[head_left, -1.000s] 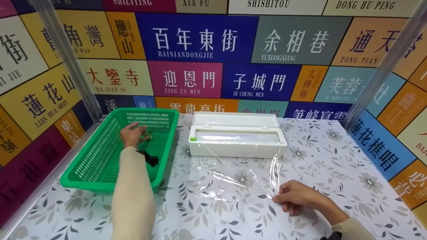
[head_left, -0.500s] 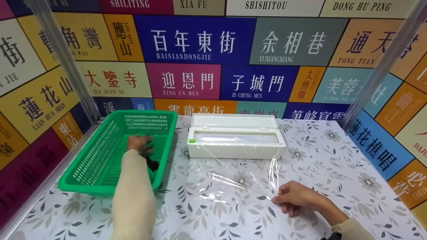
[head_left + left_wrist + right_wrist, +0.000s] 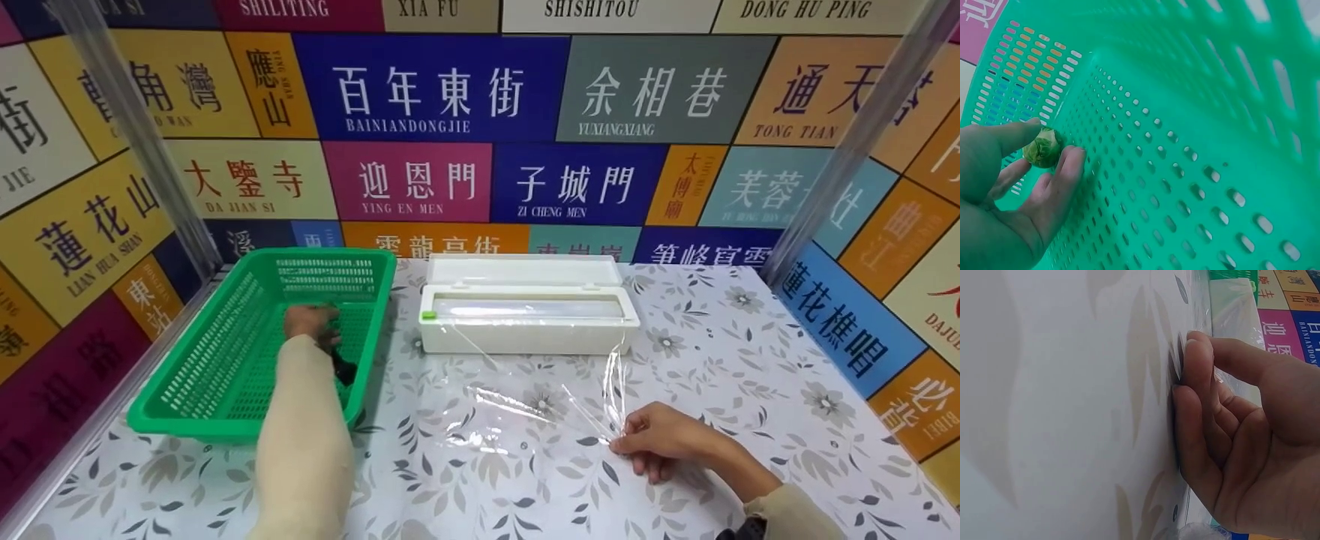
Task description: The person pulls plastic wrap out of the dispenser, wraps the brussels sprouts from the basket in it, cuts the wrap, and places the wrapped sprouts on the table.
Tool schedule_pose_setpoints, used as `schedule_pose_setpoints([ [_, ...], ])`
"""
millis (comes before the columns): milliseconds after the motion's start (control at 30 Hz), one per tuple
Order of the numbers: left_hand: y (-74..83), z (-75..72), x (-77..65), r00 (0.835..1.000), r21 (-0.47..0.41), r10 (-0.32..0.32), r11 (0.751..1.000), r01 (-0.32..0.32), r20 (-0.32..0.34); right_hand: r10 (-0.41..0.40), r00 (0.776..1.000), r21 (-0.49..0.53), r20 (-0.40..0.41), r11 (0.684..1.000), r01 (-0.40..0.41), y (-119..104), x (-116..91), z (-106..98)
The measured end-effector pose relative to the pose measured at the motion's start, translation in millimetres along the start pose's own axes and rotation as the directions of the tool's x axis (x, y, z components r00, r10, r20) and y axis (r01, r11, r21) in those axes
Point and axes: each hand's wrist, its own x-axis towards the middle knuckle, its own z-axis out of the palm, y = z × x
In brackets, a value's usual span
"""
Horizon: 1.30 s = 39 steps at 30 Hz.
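Note:
My left hand (image 3: 311, 322) reaches down into the green plastic basket (image 3: 240, 425), blurred in the head view. In the left wrist view its thumb and fingers close round a small green Brussels sprout (image 3: 1044, 149) near the basket's end wall. My right hand (image 3: 667, 442), low over the table, pinches the corner of a sheet of clear cling film (image 3: 517, 405) between thumb and forefinger. The film runs back to a white dispenser box (image 3: 525, 339) with its lid raised and a film roll (image 3: 525, 308) inside.
A green slide cutter (image 3: 429, 315) sits at the left end of the box's front edge. The table has a leaf-patterned cloth (image 3: 720, 337). A wall of coloured signs (image 3: 442, 90) stands behind, with clear posts (image 3: 847, 142) at both sides.
My left hand has gone a little lower and nearer inside the basket with the Brussels sprout. The right hand keeps its hold on the film. The head view has shifted slightly.

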Motion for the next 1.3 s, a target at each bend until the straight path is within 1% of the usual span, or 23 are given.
schedule_pose_setpoints([
  [167, -0.2, 0.2, 3.2, 0.999, 0.053, 0.008, 0.999, -0.006, -0.041, -0.002, 1.0, 0.004, 0.005, 1.0, 0.002, 0, 0, 0],
  [333, 0.6, 1.6, 5.7, 0.995, 0.1, 0.001, 0.995, 0.009, -0.1, -0.005, 1.0, 0.0, 0.007, 1.0, 0.005, 0, 0, -1],
  [433, 0.1, 2.5, 7.6, 0.992, 0.113, 0.001, 0.993, 0.013, -0.125, -0.006, 1.0, -0.003, 0.004, 1.0, 0.006, 0, 0, -1],
  [500, -0.3, 2.5, 8.0, 0.992, 0.11, 0.002, 0.994, 0.012, -0.127, -0.01, 1.0, -0.004, 0.005, 1.0, 0.01, 0, 0, -1],
  [700, 0.0, 2.1, 6.0, 0.995, 0.042, -0.004, 0.999, 0.008, -0.103, -0.009, 1.0, 0.01, 0.013, 1.0, 0.009, -1, -2, -1],
  [867, 4.4, 1.0, 1.0, 0.998, -0.027, -0.014, 1.0, 0.012, -0.067, -0.01, 1.0, 0.01, 0.009, 1.0, 0.009, 0, -2, 0],
  [900, 5.8, 0.9, 0.0, 0.998, -0.053, -0.018, 0.998, 0.015, -0.06, -0.009, 1.0, 0.009, 0.009, 1.0, 0.009, 0, -2, 0],
  [1000, 10.8, 0.6, -2.2, 0.999, -0.112, -0.02, 0.994, 0.015, -0.049, -0.011, 1.0, 0.005, 0.006, 1.0, 0.011, 1, -2, 0],
  [1200, 26.2, 0.1, -3.3, 1.0, -0.139, 0.012, 0.99, -0.011, 0.002, -0.004, 1.0, 0.002, -0.009, 1.0, 0.004, 0, -2, -1],
  [1300, 36.0, -0.6, -3.8, 0.999, -0.216, 0.006, 0.976, 0.002, 0.035, -0.006, 1.0, 0.014, -0.004, 1.0, 0.006, 0, -2, 0],
])
